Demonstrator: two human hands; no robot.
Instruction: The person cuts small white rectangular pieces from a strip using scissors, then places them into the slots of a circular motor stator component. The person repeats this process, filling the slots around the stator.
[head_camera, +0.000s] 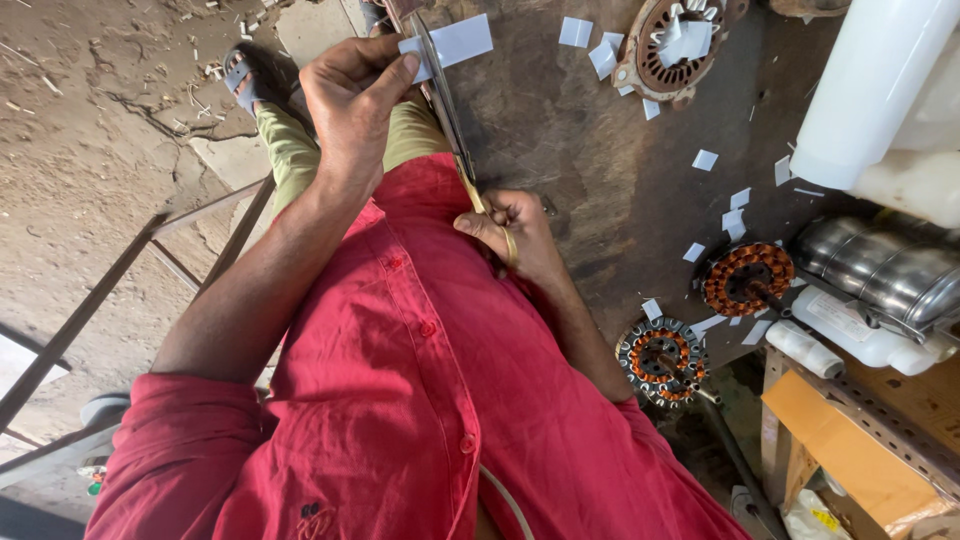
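The left hand (350, 95) holds a white paper strip (452, 44) in a narrow grip, thumb and forefinger pinched on its near end. The strip sits across the blade of a pair of large scissors (446, 105), whose long dark blades run from the strip down toward the right hand (510, 232). That hand is closed around the brass-coloured handle loop, fingers curled tight through it, at the edge of the dark worktop (590, 150).

Just beyond the left hand's grip, further onto the worktop, lie several cut white paper pieces (590, 45), and beside them a round motor stator (672, 45) with more white pieces lying in it. To the outer side of the right hand, small paper bits are scattered over the worktop, leading to a copper-wound stator (748, 277) and, nearer the person's body, a second wound stator (661, 358) at the worktop's edge. Well apart from both hands stand a white cylinder (868, 95) and a shiny metal cylinder (890, 270). Below the hands is the person's red shirt (400, 400).
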